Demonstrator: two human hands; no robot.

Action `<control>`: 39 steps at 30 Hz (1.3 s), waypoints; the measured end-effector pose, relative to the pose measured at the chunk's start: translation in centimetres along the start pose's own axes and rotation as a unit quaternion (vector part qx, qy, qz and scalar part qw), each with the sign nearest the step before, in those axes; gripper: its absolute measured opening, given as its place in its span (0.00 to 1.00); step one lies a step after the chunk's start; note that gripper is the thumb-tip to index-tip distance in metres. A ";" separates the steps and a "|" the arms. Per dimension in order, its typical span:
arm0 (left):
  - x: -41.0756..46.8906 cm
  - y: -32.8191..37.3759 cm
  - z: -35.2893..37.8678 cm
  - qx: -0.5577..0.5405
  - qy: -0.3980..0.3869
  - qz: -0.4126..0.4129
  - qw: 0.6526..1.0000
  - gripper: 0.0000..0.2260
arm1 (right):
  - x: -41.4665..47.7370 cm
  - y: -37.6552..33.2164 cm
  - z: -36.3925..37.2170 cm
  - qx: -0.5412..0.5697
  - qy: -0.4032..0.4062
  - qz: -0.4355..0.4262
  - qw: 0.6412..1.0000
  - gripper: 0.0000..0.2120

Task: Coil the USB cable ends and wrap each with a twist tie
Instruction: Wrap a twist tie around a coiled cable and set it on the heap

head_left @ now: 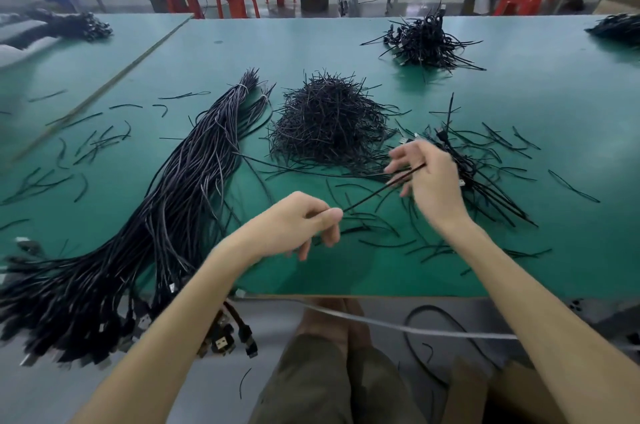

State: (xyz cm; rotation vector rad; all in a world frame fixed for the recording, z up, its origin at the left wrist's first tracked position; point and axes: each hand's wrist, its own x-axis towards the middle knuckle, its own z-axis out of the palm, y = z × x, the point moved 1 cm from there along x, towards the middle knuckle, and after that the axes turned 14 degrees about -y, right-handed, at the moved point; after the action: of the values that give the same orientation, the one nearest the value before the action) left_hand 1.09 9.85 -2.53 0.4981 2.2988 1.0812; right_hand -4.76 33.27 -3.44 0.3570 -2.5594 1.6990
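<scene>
Thin black twist tie (381, 190) held over green table (519, 84), just in front of domed heap of black ties (329, 122), long axis running near-left to far-right. L hand (298, 226) pinches near end. R hand (433, 181) blurred at far end, fingers spread, grip unclear. Black USB cable bundle (180, 188) lies left of heap.

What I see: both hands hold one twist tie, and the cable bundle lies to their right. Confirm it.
Wrong side: the head view shows the left hand and right hand holding one twist tie, but the cable bundle lies to their left.
</scene>
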 end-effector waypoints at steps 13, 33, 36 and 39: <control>1.1 -3.1 -1.9 -0.106 0.254 -0.030 0.961 0.16 | -3.1 -3.1 0.5 -0.380 -0.118 0.025 0.917 0.32; -1.2 -3.0 -3.3 -0.711 0.105 0.259 0.645 0.20 | -5.2 -3.2 6.2 -0.067 -0.201 0.008 0.977 0.16; -0.9 -2.9 -2.9 -0.740 0.117 0.264 0.608 0.14 | -5.9 -3.2 6.7 -0.068 -0.234 -0.027 0.969 0.15; -1.2 -2.8 -2.4 -0.823 0.054 0.313 0.472 0.11 | -6.4 -3.2 7.0 -0.077 -0.258 -0.043 0.962 0.13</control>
State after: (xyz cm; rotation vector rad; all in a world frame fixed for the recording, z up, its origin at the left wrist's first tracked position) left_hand 0.29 6.15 -3.10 0.3191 0.0862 2.9031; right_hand 2.79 26.71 -4.38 1.0030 -2.9386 1.5187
